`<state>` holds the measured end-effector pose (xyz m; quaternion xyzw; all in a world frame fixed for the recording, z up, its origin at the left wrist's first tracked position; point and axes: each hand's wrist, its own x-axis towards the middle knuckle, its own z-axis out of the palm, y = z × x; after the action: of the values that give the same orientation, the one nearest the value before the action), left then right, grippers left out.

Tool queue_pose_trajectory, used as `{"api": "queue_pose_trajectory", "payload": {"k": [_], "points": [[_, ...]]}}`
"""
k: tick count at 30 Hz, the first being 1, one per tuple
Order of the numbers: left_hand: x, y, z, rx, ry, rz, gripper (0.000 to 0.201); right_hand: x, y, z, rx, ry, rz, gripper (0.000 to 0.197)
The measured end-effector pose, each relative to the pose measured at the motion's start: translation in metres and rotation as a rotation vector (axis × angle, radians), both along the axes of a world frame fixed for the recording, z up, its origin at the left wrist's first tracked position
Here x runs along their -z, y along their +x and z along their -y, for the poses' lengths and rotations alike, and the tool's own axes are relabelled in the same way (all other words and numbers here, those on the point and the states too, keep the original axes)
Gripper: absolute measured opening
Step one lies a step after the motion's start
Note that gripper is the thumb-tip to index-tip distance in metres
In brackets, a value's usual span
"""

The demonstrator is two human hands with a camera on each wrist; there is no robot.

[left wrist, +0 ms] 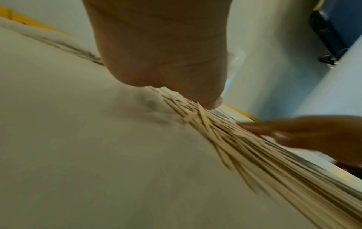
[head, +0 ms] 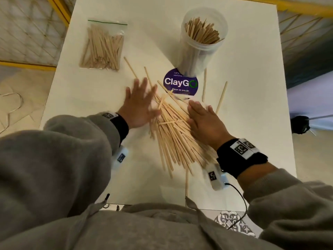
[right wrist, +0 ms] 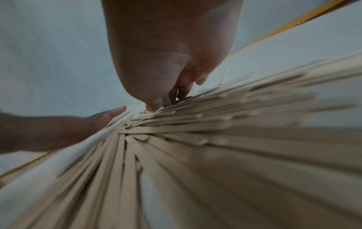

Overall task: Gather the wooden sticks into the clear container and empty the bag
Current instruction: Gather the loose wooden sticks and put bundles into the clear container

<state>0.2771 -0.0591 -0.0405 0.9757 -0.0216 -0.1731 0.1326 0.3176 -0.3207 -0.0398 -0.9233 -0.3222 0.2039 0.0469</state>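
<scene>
Sticks (head: 175, 134) — pale tan wood; table (head: 243, 87) white; sticker (head: 180, 84) purple, white lettering; sleeves (head: 63, 150) grey.

We have the pile of sticks (head: 175, 134) on the table (head: 252, 109), between both hands. The bag (head: 102, 46) lies far left, the container (head: 200, 42) far right, with sticks in each. Stray sticks (head: 222, 97) lie right of the pile.

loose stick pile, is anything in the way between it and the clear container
Nothing visible blocks it. The loose stick pile lies between the left hand and right hand. Between it and the clear container are only a flat purple sticker and a few stray sticks. The container's mouth is open, partly filled.
</scene>
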Motion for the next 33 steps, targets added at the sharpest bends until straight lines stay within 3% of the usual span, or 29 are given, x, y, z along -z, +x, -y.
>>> {"api": "queue_pose_trajectory", "payload": {"k": [3, 5, 7, 10, 14, 17, 20, 22, 24, 27, 29, 30, 33], "points": [[0.000, 0.028, -0.014, -0.199, 0.017, -0.068, 0.082, -0.009, -0.009, 0.019, -0.092, 0.002, -0.004, 0.058], [0.001, 0.036, -0.015, -0.183, 0.074, -0.102, 0.082, -0.019, -0.003, 0.023, -0.068, 0.131, 0.062, 0.056], [0.001, 0.034, -0.009, -0.132, 0.075, -0.097, 0.082, -0.022, 0.014, 0.022, 0.128, 0.231, 0.104, 0.050], [0.000, 0.018, 0.006, -0.052, 0.027, -0.062, 0.082, -0.021, 0.050, 0.007, 0.438, 0.181, -0.092, 0.051], [0.001, -0.013, 0.020, 0.012, -0.050, -0.074, 0.081, -0.007, 0.066, -0.004, 0.309, -0.055, -0.113, 0.055], [-0.003, -0.029, 0.027, 0.045, -0.102, -0.108, 0.089, 0.002, 0.041, 0.010, 0.177, -0.005, -0.021, 0.059], [-0.014, -0.038, 0.024, 0.154, -0.159, -0.173, 0.105, -0.005, 0.005, 0.029, 0.118, 0.079, -0.060, 0.057], [-0.015, -0.044, 0.013, 0.295, -0.113, -0.203, 0.118, -0.018, -0.013, 0.045, 0.108, 0.124, -0.084, 0.050], [-0.010, -0.050, 0.002, 0.441, -0.008, -0.185, 0.130, -0.023, -0.030, 0.067, 0.124, 0.182, 0.012, 0.051], [-0.002, -0.060, 0.001, 0.558, 0.097, -0.132, 0.138, -0.021, -0.062, 0.104, 0.176, 0.134, 0.110, 0.080], [0.000, -0.062, 0.008, 0.551, 0.076, -0.122, 0.139, -0.018, -0.103, 0.116, 0.183, 0.030, -0.028, 0.112], [0.001, -0.062, 0.012, 0.536, 0.061, -0.115, 0.139, -0.014, -0.124, 0.116, 0.122, 0.040, -0.079, 0.119], [0.003, -0.058, 0.022, 0.496, 0.032, -0.084, 0.137, 0.003, -0.163, 0.098, -0.120, -0.011, -0.012, 0.121]]}}
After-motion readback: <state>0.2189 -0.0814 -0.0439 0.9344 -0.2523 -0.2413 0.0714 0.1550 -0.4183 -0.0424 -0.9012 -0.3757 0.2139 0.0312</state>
